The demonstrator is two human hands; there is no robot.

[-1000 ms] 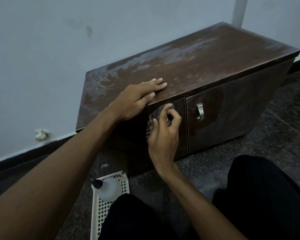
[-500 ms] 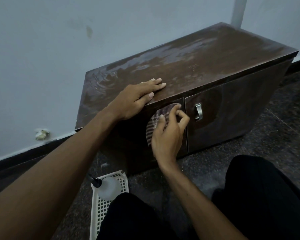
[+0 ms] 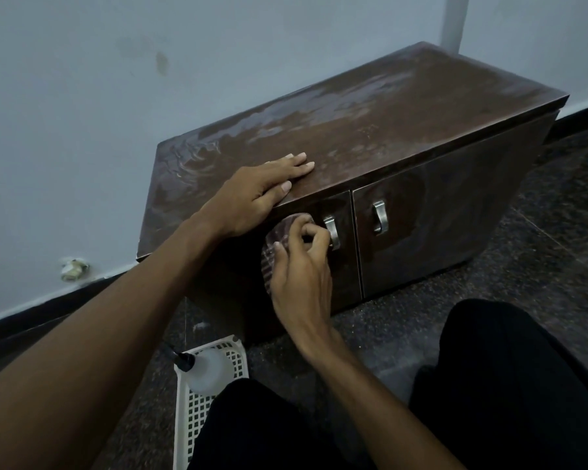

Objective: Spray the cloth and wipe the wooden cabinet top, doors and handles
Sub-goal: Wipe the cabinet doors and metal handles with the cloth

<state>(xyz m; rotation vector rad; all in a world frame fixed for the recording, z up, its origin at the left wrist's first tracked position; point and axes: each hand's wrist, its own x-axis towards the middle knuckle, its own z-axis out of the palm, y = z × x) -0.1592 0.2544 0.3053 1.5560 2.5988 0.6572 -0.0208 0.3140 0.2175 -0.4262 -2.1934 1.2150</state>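
Observation:
A low dark wooden cabinet (image 3: 370, 130) stands against the wall, its top streaked with wet smears. My left hand (image 3: 262, 195) lies flat on the front edge of the top, fingers straight. My right hand (image 3: 299, 262) grips a striped cloth (image 3: 272, 245) and holds it against the left door (image 3: 343, 266), just beside that door's metal handle (image 3: 332, 230). The right door (image 3: 438, 218) shows a damp patch around its own metal handle (image 3: 380, 217). A clear spray bottle (image 3: 206, 368) with a black nozzle lies in a white basket at the lower left.
The white plastic basket (image 3: 197, 418) sits on the dark speckled floor (image 3: 540, 266) by my left knee. My legs in black trousers (image 3: 506, 385) fill the lower right. A pale wall with a dark skirting runs behind the cabinet.
My right hand has slid with the cloth down and to the left, off the left door's handle, which now shows. My left hand has stayed flat on the top.

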